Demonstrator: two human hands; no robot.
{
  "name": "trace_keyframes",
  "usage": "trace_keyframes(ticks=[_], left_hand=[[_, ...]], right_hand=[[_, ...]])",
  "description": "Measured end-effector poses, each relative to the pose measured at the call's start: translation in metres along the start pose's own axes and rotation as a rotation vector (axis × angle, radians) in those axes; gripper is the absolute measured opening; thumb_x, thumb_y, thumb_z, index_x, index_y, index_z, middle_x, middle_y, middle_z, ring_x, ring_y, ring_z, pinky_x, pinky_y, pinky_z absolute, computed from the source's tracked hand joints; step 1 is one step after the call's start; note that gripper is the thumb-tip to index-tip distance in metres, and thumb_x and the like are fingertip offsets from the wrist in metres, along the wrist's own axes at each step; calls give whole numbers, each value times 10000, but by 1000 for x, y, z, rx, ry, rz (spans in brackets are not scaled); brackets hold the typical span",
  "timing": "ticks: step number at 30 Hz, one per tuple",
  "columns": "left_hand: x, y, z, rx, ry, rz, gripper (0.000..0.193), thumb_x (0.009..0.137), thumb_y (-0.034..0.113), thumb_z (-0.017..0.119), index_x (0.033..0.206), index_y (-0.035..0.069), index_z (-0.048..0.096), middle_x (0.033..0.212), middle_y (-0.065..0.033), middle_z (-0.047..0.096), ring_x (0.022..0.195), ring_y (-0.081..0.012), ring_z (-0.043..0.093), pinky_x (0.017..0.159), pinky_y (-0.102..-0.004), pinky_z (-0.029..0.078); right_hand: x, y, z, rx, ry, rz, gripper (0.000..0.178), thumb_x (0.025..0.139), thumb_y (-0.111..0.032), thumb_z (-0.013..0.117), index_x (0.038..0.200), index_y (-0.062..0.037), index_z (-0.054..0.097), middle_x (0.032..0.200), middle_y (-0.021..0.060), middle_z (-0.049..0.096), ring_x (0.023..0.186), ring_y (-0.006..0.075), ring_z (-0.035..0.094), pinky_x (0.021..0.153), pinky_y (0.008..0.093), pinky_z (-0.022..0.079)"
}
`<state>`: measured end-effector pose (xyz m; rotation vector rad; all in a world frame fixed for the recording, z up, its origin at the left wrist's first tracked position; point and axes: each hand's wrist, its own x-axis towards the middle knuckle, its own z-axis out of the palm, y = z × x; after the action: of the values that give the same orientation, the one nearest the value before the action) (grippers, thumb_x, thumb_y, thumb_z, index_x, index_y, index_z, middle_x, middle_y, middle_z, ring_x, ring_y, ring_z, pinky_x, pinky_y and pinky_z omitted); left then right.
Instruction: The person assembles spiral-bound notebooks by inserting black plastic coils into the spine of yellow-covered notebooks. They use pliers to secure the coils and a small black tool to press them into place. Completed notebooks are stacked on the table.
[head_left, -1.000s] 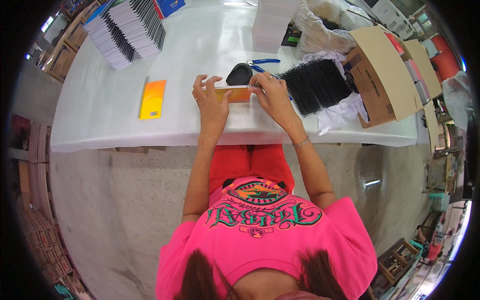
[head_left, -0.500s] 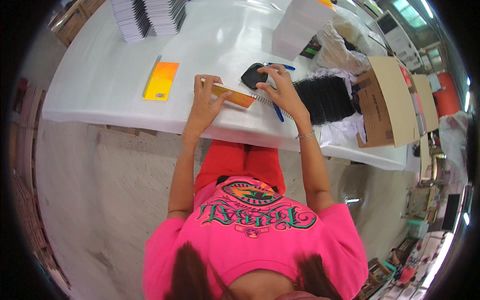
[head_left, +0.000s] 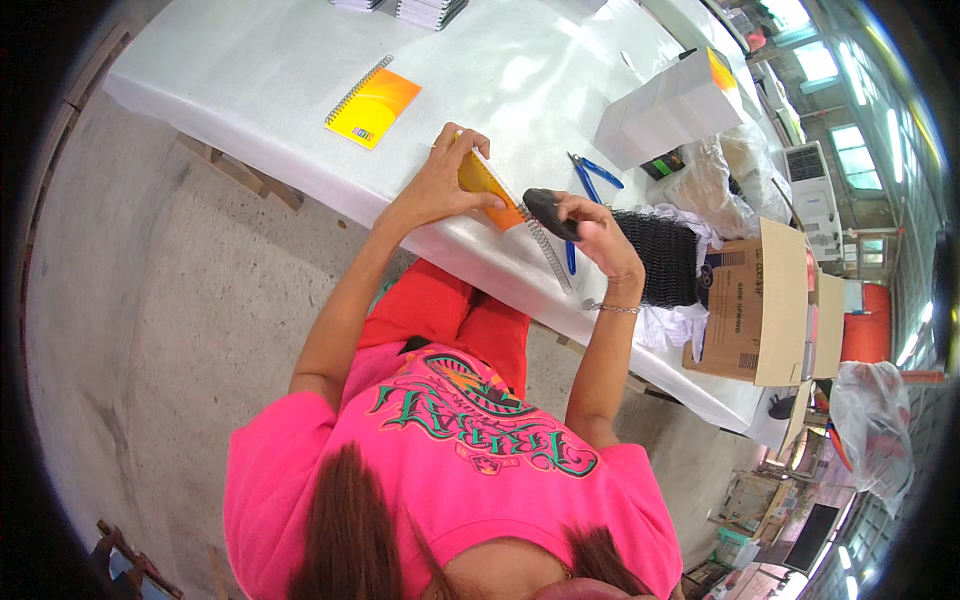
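Observation:
My left hand (head_left: 447,182) grips a small orange and yellow notebook (head_left: 487,188), fingers behind it and thumb on its cover, tilted above the table's near edge. A metal spiral coil (head_left: 549,256) extends from the notebook's lower right end toward me. In my right hand (head_left: 598,236) is a black rounded object (head_left: 547,213), held against the notebook's edge where the coil meets it; its exact kind is unclear. Beyond that hand lie blue-handled pliers (head_left: 592,172). Another blue handle (head_left: 571,258) shows beside the coil, partly hidden.
A yellow spiral notebook (head_left: 374,108) lies to the left on the white-covered table (head_left: 270,110). At the right are a tall paper stack (head_left: 660,112), many dark coils (head_left: 660,260) on white wrapping, and an open cardboard box (head_left: 752,300). Spiral-bound stacks (head_left: 432,12) stand at the far edge.
My right hand has taken up the black object from the table and brought it to the notebook's coil end. The notebook is now turned more steeply. The view has rotated.

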<state>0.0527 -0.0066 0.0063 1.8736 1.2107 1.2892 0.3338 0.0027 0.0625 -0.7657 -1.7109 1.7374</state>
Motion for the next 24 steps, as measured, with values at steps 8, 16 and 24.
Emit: trace_keyframes(ticks=[8,16,24], left_hand=[[4,-1,3,-65,-35,0,679,628,359,898,1109,118,483,1112,-108,432,1116,-309,480,969,-414,434],[6,3,13,-95,-61,6,656,639,340,891,1100,120,480,1100,-107,440,1109,-302,475,975,-401,419],[4,7,17,-84,-102,-12,685,653,315,886,1148,109,460,1122,-88,441,1107,-266,468,973,-384,406]], right_hand=[[10,-19,27,-951,325,201,335,853,-287,740,1064,-34,676,1232,184,620,1269,279,487,1021,343,400],[-4,6,19,-985,489,47,455,736,-296,847,1073,-57,656,1414,273,443,1291,397,473,1045,430,420],[-8,-33,24,-600,319,257,337,835,-339,755,912,-22,670,1231,160,619,1099,242,587,885,347,479]])
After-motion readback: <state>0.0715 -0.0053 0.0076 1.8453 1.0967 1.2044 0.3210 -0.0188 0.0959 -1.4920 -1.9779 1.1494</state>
